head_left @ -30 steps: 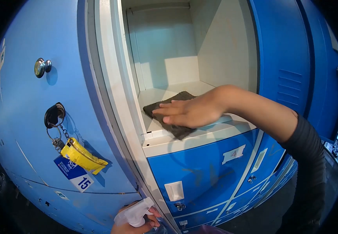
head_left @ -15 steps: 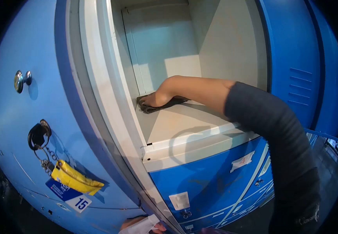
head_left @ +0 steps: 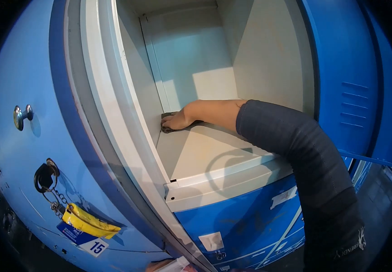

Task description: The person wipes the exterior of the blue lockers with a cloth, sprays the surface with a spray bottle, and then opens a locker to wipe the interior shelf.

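Observation:
My right hand [head_left: 177, 121] reaches deep into an open locker compartment [head_left: 200, 154] and presses on a dark cloth [head_left: 165, 128]. The cloth is bunched under the fingers at the back left corner of the compartment floor, partly hidden by the hand. At the bottom edge of the view my left hand [head_left: 156, 264] is mostly cut off. It is closed around a white plastic thing [head_left: 174, 265] that looks like the top of a spray bottle; the rest of it is out of view.
A light-blue door [head_left: 28, 158] stands at the left, with a round knob [head_left: 22, 118] and a key carrying a yellow fob [head_left: 89, 222] and a tag marked 15 [head_left: 97, 246]. Blue lockers [head_left: 250, 226] lie below. A vented blue door [head_left: 341, 68] is at the right.
My right hand has drawn the cloth closer to the left wall, and more of the cloth is now covered. The view has shifted slightly; my left hand sits lower in it.

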Action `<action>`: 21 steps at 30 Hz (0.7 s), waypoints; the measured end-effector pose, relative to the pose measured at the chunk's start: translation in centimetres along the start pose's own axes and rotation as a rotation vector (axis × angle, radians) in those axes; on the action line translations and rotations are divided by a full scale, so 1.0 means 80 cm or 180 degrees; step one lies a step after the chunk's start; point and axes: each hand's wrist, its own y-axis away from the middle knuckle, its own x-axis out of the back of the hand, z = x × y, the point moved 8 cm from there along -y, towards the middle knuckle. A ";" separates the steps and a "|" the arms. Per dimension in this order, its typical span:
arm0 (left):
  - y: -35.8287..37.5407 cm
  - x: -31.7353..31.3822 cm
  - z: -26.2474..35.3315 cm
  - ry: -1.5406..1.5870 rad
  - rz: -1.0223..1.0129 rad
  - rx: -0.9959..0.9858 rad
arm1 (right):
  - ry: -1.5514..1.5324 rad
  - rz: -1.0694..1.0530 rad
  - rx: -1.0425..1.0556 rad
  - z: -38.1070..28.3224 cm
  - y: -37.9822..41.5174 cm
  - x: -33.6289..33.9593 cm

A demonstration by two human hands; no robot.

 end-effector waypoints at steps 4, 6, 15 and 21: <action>-0.016 -0.013 0.006 -0.0020 0.0014 0.0050 | 0.0134 -0.0253 -0.0184 -0.014 0.038 0.008; -0.020 -0.015 0.012 0.0000 -0.0003 0.0054 | 0.0094 -0.0321 -0.0182 -0.020 0.068 0.009; 0.009 0.015 -0.026 0.0033 -0.0199 0.0151 | 0.0714 -0.0114 0.1637 -0.119 0.233 -0.023; 0.013 0.012 -0.011 0.0041 -0.0179 -0.0009 | -0.0080 0.0101 0.0723 -0.097 0.270 -0.016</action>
